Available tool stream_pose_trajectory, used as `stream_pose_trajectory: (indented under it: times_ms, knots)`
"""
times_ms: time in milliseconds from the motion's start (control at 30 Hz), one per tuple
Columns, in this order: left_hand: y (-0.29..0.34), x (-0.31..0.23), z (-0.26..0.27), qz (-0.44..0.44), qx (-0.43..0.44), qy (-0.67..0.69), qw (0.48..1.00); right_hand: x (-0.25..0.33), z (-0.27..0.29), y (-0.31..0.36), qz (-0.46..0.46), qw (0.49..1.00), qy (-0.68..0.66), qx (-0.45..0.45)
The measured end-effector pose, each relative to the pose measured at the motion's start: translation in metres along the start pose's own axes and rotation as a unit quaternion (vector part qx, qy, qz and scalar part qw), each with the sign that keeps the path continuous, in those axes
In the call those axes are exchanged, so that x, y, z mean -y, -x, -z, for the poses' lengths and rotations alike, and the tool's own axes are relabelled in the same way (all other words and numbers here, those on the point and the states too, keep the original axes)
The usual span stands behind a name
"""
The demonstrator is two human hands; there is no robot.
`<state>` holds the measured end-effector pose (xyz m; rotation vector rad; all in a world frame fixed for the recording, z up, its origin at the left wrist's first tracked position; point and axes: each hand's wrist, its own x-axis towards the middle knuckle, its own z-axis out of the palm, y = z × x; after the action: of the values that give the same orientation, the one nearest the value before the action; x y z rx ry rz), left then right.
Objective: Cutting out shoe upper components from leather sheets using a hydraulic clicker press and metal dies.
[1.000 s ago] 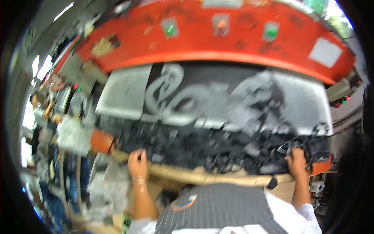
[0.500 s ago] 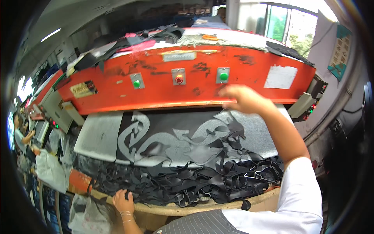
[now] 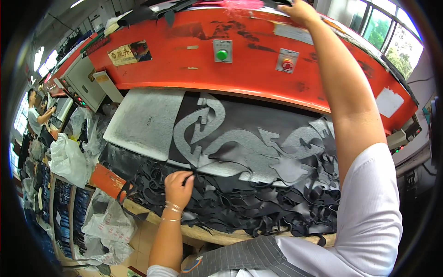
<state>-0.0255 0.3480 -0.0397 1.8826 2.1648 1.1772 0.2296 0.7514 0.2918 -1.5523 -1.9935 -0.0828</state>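
My left hand [image 3: 179,188] is at the front edge of the press bed, fingers bent and thumb brought in on the edge of a thin black sheet [image 3: 272,108]. The sheet is cut through in curving shapes, with the grey bed [image 3: 145,122] showing in the gaps. A loose cut piece [image 3: 290,169] lies over it. My right hand [image 3: 300,13] reaches up to the top of the red press beam [image 3: 184,69]. Its fingers stretch toward dark material there, beside pink cloth [image 3: 242,4]; the frame's upper edge cuts off part of this.
Black offcuts [image 3: 240,203] are heaped along the front, behind a wooden rail [image 3: 212,234]. A green button [image 3: 222,55] and a red button [image 3: 287,64] sit on the beam. White plastic bags [image 3: 69,159] hang at left. Another person [image 3: 39,115] stands far left.
My right hand has risen from in front of the beam to its top. My left hand has moved from the wooden rail forward to the sheet's edge. The view has shifted left and down.
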Motion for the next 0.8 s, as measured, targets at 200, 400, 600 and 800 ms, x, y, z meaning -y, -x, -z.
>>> stream_pose_trajectory:
  times_ms: [200,400,600,800]
  knots:
    - [-0.075,0.04,-0.029,-0.107,0.113,-0.017,0.988,0.014,-0.024,-0.036,-0.037,0.995,0.069,-0.054]
    - [-0.092,0.078,-0.031,-0.116,0.173,0.012,0.978,-0.019,-0.081,0.062,0.027,0.922,-0.363,-0.132]
    - [-0.094,0.077,-0.037,-0.128,0.205,0.013,0.97,0.023,-0.188,0.309,-0.044,0.915,-0.359,0.179]
    - [-0.096,0.084,-0.026,-0.169,0.151,0.018,0.974,0.018,-0.235,0.355,0.116,0.947,-0.211,0.213]
